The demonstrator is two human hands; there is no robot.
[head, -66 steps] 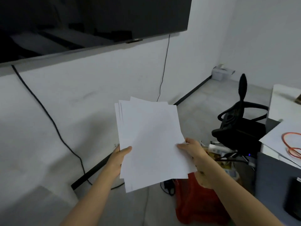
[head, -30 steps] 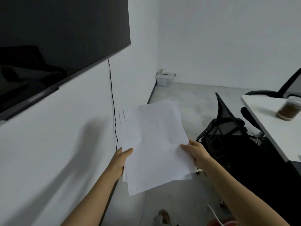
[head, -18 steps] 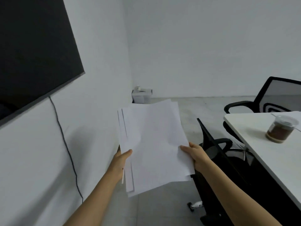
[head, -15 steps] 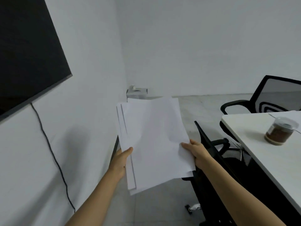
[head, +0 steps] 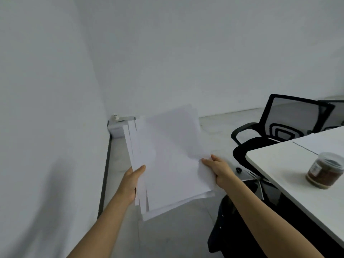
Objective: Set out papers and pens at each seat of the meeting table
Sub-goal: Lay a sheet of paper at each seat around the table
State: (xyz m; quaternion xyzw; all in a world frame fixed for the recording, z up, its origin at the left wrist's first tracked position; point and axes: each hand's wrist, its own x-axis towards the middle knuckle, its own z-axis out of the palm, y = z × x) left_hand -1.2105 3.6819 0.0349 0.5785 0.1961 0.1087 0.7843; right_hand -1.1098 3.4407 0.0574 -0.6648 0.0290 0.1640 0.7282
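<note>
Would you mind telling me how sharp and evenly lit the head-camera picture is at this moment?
Head view: dim, flat light with no glare. The papers and the jar look soft, as from motion blur. A faint, broad shadow lies on the left wall.

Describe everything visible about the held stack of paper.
The stack of white paper sheets looks blank on top and loosely fanned, lower sheets' edges showing at left and bottom. It hangs tilted in the air, left of the white table. The left hand grips its left edge; the right hand pinches its right edge.
</note>
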